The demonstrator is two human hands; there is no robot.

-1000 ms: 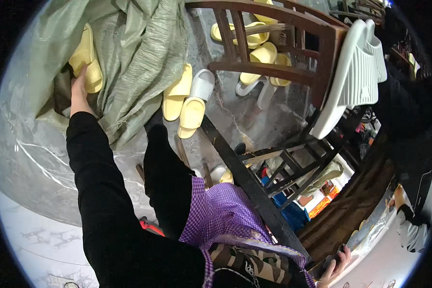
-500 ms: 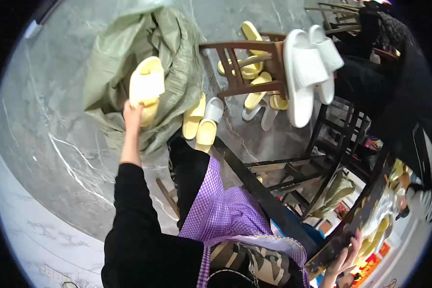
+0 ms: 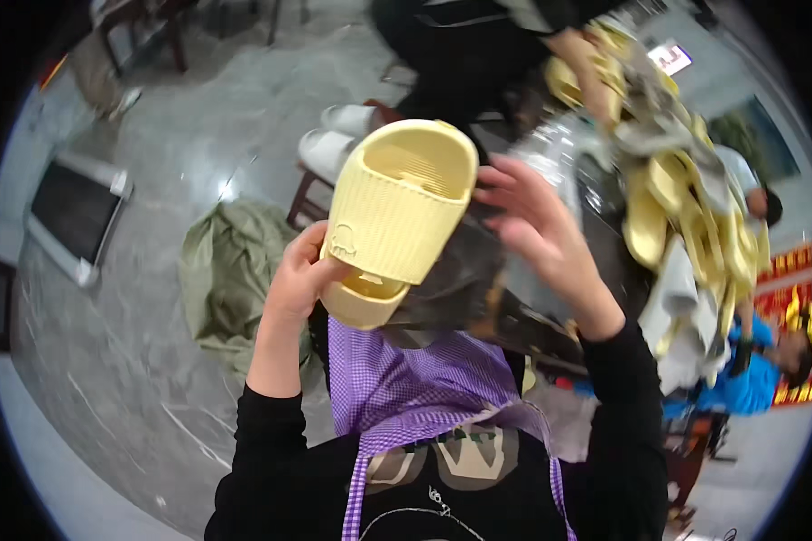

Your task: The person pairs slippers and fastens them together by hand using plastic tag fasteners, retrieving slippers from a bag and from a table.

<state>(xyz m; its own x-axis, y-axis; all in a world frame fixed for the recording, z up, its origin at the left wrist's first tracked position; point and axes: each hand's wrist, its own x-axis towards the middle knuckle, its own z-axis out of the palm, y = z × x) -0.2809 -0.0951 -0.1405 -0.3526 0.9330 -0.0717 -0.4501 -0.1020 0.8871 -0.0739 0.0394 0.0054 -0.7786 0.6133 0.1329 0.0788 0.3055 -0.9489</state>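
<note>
Up in front of my chest, my left hand (image 3: 299,278) grips a yellow slide sandal (image 3: 404,219) by its side, near the heel, with the thumb at the strap's edge. The slide is tilted, its toe end pointing up and its ribbed strap facing me. Whether a second slide lies behind it, I cannot tell. My right hand (image 3: 543,236) is open beside the strap, its fingers spread and holding nothing. A small gap seems to separate the fingertips from the slide.
A green woven sack (image 3: 235,270) lies on the floor at left. White slides (image 3: 327,151) rest beyond my held slide. Yellow slides (image 3: 648,225) and pale ones are heaped on the right, near clear plastic (image 3: 550,158). Another person's hand (image 3: 593,86) reaches into the heap.
My left hand has brought the yellow slide from over the sack to in front of my chest. My right hand has come up beside it. The view has turned right towards the heap.
</note>
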